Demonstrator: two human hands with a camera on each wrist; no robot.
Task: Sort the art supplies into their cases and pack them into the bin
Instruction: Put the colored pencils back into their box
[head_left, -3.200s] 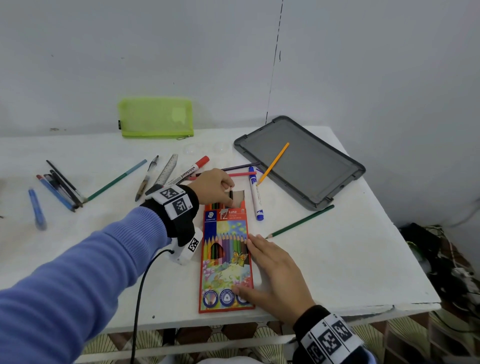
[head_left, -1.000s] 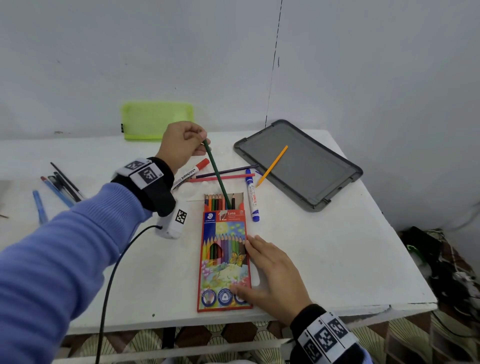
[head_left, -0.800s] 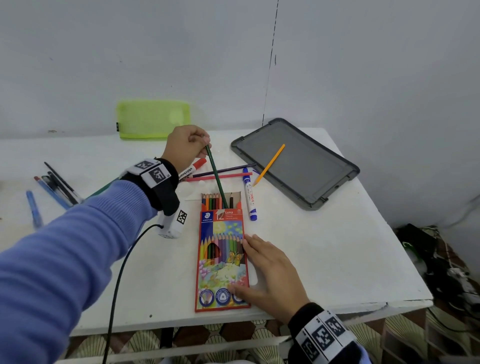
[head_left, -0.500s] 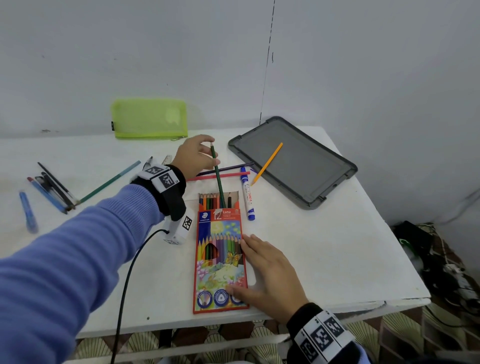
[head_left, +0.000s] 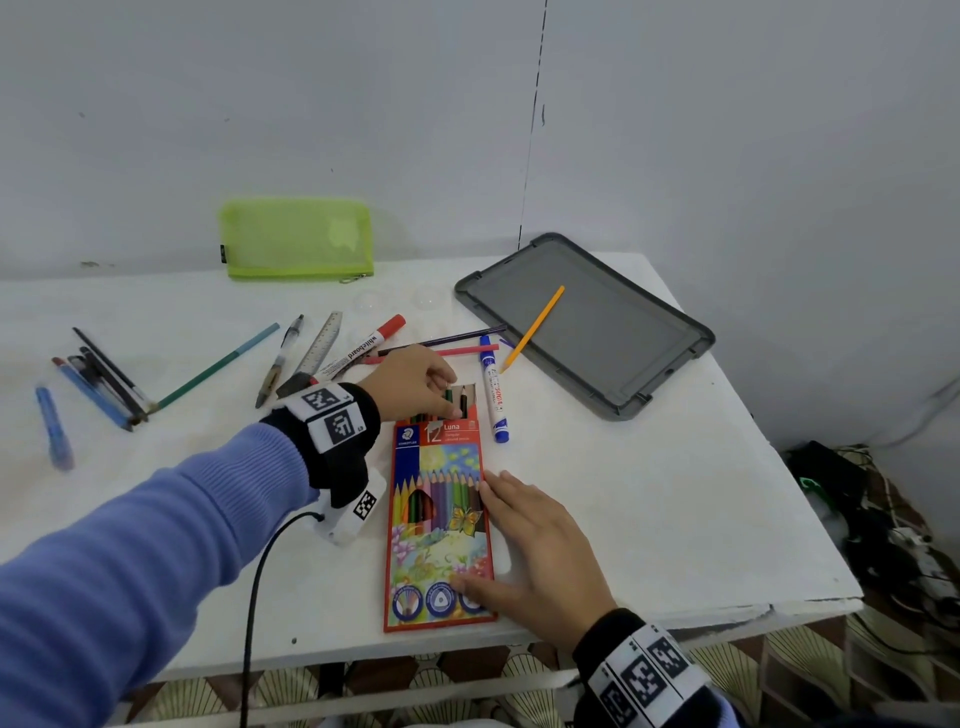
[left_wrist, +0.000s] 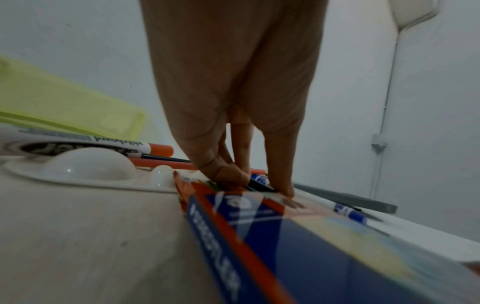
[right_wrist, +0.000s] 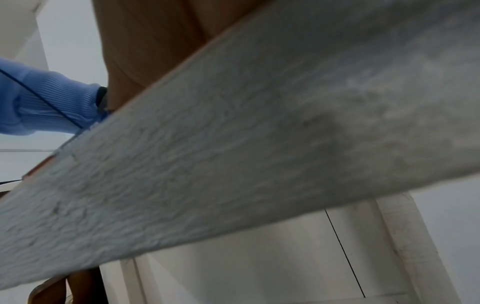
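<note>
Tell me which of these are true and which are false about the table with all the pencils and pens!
1. The right hand lies flat against the pencil box. True.
2. The orange pencil is inside the pencil box. False: it lies loose across the grey lid.
3. The left hand has its fingertips at the open end of the pencil box, on a dark pencil there. True.
4. The green pouch sits at the near edge of the table. False: it stands at the back, against the wall.
5. The blue marker lies inside the grey lid. False: it lies on the table beside the box.
</note>
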